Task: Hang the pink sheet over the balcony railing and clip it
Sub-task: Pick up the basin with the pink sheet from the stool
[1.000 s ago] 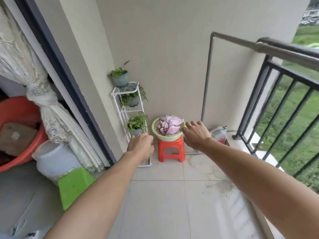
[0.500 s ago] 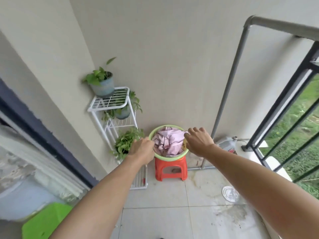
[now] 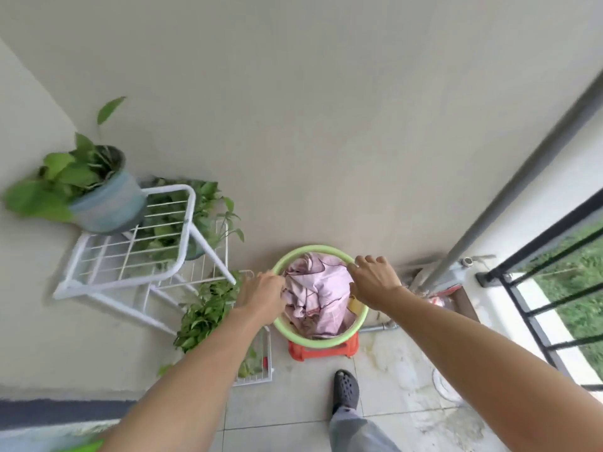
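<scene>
Crumpled pink sheet (image 3: 315, 288), shapeless, in basin (image 3: 313, 342)

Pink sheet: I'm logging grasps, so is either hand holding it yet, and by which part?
Cannot be told. The left hand meets the pink sheet at its left edge; the right hand is over the green basin rim; fingertips hidden.

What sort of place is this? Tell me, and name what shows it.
Most likely a home balcony: a black barred railing with grass beyond it, a white rack of potted plants, and a pink sheet in a green basin.
</scene>
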{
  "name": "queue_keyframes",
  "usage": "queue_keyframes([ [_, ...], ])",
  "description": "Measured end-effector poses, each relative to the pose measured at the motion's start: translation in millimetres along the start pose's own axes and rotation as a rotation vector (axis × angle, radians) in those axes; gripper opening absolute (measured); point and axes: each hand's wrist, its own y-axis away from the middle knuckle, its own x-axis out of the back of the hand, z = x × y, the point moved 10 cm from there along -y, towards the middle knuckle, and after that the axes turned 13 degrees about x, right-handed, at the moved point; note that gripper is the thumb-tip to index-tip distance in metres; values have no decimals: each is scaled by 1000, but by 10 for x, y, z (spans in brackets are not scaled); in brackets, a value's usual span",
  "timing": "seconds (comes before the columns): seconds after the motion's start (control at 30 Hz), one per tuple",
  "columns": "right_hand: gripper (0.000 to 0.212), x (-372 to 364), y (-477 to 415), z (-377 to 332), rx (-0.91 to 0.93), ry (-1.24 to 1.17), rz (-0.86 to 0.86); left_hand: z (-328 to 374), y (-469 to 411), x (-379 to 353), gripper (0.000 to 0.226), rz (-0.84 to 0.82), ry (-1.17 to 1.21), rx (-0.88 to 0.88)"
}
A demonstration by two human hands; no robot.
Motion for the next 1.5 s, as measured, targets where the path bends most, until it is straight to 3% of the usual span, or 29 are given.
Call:
queue_keyframes([
  [0.4,35,-1648,-1636,675,-56,-273,-263,144,-1734,-1651,17,-299,107,25],
  [0.47,39,-1988,-1824,748,-107,-352,-267,194,-2012,-1973,32,-275,84,13],
  [0.57,70,-2519,-2078,769,-140,-382,-279,274,-2349,-2533,63,-294,37,-19],
  [0.63,74,-2826,-2126,767,-199,-428,-314,296,-2470,-2789,47,-312,9,-19],
  [0.7,41,-3016,-2107,765,-285,-507,-308,314,-2488,-2875,21,-305,22,-46],
  [0.77,13,-2946,-2019,741,-374,-644,-221,318,-2395,-2770,14,-304,191,-68],
  [0.93,13,-2100,-1813,694,-382,-816,86,217,-2114,-2229,20,-312,551,60],
  [1.17,11,-1096,-1513,641,-287,-830,199,172,-1916,-1337,26,-170,570,151],
  [1.33,13,-494,-1275,944,-395,-881,393,-48,-1840,-612,25,-20,594,162],
  [1.5,14,191,-996,1243,-487,-925,576,-170,-1890,68,18,67,495,54],
])
